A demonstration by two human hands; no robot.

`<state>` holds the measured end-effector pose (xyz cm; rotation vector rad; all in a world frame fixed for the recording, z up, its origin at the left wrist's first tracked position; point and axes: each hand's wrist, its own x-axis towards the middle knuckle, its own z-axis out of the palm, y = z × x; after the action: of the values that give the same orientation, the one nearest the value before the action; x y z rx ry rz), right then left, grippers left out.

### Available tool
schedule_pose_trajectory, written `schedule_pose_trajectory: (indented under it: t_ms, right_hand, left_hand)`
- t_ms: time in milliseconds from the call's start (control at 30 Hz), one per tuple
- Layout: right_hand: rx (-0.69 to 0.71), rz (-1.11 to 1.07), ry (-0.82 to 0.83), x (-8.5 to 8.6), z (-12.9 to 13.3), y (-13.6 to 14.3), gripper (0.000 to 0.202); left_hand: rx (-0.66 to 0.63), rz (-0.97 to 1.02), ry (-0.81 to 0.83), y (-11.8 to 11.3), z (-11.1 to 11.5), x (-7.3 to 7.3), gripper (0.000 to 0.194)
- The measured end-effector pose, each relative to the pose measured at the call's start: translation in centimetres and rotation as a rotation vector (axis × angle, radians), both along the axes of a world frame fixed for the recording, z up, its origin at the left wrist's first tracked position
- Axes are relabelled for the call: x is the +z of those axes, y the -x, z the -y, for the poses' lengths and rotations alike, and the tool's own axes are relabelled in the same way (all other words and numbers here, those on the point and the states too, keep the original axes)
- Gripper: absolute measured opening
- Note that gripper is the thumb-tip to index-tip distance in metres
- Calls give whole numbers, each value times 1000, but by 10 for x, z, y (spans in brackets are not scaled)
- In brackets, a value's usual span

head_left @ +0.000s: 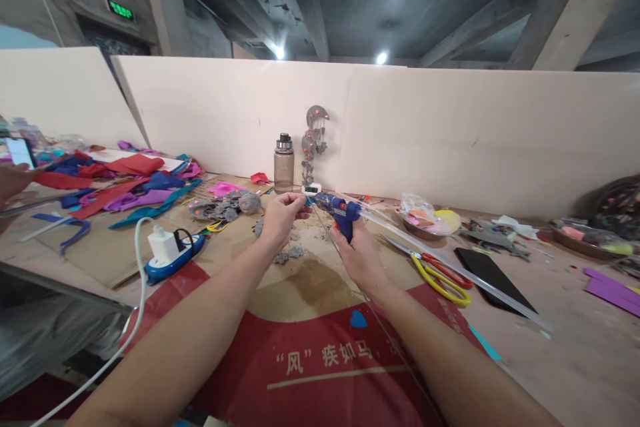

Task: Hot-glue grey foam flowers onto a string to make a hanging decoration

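Note:
My right hand point(361, 255) is wrapped round the handle of a blue hot glue gun point(344, 209), which points left. A long clear glue stick point(440, 250) runs out of its back towards the lower right. My left hand point(284, 215) is closed in a pinch right by the nozzle; what lies between its fingertips is too small to make out. Small grey felt pieces point(295, 251) lie on the brown and red mat point(305, 290) below the hands. A grey moon-shaped hanging decoration with pink dots point(317, 117) is up against the white board behind.
A water bottle point(284, 167) stands behind my left hand. Scissors point(435, 277) and a black phone point(493, 280) lie at right. A blue power strip point(175, 263) with a white plug sits at left, near coloured fabric point(135, 165). Another person's hand point(14, 180) shows at far left.

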<state>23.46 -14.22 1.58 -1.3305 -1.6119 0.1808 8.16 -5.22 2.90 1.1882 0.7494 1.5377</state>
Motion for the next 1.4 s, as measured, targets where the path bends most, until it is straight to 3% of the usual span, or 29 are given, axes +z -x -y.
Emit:
schedule_pose_trajectory:
  t_ms: [800,1400]
  right_hand:
    - [15,-45,-11,-2,0,0,23]
    - [7,-21,11,0,1,1,31]
  left_hand:
    - [-6,44,27,1,-1,0,30]
    - [-11,76,3,2,-3,-1,28]
